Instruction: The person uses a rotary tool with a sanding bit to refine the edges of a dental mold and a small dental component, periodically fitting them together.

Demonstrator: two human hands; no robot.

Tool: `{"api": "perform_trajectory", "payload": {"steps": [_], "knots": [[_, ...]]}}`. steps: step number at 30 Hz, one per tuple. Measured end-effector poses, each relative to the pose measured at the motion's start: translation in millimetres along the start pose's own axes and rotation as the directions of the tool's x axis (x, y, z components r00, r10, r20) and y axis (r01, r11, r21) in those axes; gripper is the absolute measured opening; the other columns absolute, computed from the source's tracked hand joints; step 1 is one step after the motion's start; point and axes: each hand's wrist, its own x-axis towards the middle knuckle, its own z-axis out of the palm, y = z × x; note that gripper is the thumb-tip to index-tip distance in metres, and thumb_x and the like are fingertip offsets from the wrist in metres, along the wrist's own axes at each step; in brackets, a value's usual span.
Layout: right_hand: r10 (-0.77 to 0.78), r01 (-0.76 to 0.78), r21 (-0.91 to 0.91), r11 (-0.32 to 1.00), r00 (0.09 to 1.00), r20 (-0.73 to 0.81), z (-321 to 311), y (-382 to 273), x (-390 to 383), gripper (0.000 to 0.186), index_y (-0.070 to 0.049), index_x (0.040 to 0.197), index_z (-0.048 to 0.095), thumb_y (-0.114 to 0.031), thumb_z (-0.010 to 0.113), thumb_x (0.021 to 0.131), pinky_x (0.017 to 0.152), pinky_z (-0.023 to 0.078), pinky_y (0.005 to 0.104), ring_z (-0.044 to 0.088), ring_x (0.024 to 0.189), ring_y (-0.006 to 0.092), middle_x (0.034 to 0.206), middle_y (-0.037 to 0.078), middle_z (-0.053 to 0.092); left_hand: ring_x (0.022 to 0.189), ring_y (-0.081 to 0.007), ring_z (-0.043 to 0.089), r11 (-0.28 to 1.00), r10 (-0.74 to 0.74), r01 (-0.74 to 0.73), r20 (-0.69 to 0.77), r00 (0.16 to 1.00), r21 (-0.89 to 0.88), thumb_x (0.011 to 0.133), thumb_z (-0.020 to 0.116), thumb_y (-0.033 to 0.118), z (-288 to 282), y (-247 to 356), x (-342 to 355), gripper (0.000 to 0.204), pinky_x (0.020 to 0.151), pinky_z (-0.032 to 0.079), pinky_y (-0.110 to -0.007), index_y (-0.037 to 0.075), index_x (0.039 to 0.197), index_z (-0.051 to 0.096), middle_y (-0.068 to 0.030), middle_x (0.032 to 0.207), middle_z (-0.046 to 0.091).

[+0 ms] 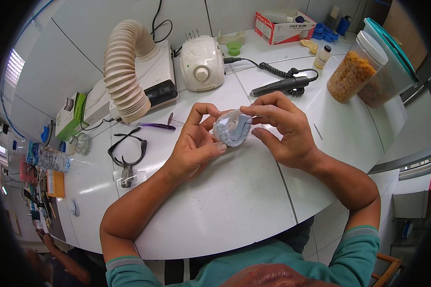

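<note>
In the head view, the dental cast (238,137) was in the middle, above the white table (215,210). The left hand (194,143) held it from the left, with the thumb on its near side and the other fingers curled around the far left side. The right hand (287,131) had its fingertips on the far right edge of the cast; the gap from these to the thumb was narrow, and I could not tell if this thumb touched.

Far from the hands stood the control box (202,67), with the handpiece (280,86) lying to its right and the ribbed hose (124,71) to its left. The glasses (142,152) lay at left, near the purple pen (158,126). At far right, the jar (352,71) stood beside the larger container (385,71). At the near left edge, part of another person (67,263) was visible.
</note>
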Motion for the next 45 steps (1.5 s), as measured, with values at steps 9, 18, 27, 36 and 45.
{"api": "perform_trajectory", "payload": {"steps": [9,18,27,36,45], "knots": [[-0.020,0.020,-0.010,1.000,1.000,-0.009,1,1,0,0.054,-0.004,0.139,0.075,0.016,0.075,0.090,0.103,0.068,0.0358,0.076,0.114,0.0288,0.128,0.016,0.063,0.151,-0.0400,0.056,0.999,-0.036,0.036,0.013,0.999,0.012,0.091,0.073,0.006,-1,1,3,0.070,0.132,0.039,-0.068,0.023,0.143,0.030,-0.0229,0.154,0.055],[-0.033,0.032,-0.028,0.999,0.999,-0.010,0,2,0,0.052,-0.004,0.138,0.076,0.015,0.076,0.090,0.099,0.068,0.0363,0.076,0.110,0.0284,0.126,0.016,0.065,0.151,-0.0395,0.056,0.999,-0.033,0.033,0.009,0.999,0.019,0.090,0.072,0.004,2,2,3,0.070,0.131,0.039,-0.069,0.023,0.143,0.030,-0.0224,0.153,0.055],[-0.027,0.027,-0.034,0.999,1.000,0.001,0,0,0,0.051,-0.003,0.138,0.076,0.014,0.076,0.090,0.098,0.068,0.0361,0.076,0.110,0.0288,0.126,0.016,0.066,0.148,-0.0290,0.056,1.000,0.001,-0.001,0.010,1.000,-0.007,0.091,0.070,-0.009,0,-1,0,0.069,0.128,0.046,-0.049,0.017,0.144,0.035,-0.0195,0.158,0.051],[0.051,-0.046,0.112,0.993,0.998,-0.047,-4,4,6,0.045,0.003,0.139,0.073,0.010,0.076,0.095,0.100,0.068,0.0361,0.078,0.113,0.0285,0.128,0.018,0.068,0.153,-0.0337,0.053,0.999,-0.035,0.034,-0.057,0.998,-0.017,0.100,0.077,0.008,-1,2,0,0.086,0.128,0.044,-0.064,0.024,0.169,0.028,-0.0165,0.162,0.047],[0.274,-0.295,0.283,0.913,0.955,0.112,-1,6,-3,0.046,0.003,0.147,0.064,0.004,0.075,0.102,0.095,0.065,0.0307,0.073,0.103,0.0167,0.121,0.012,0.069,0.138,-0.0234,0.061,0.951,0.077,-0.024,-0.160,0.984,0.308,0.099,0.077,-0.005,6,2,0,0.090,0.119,0.052,-0.042,0.013,0.176,0.033,-0.0138,0.151,0.058]]}}
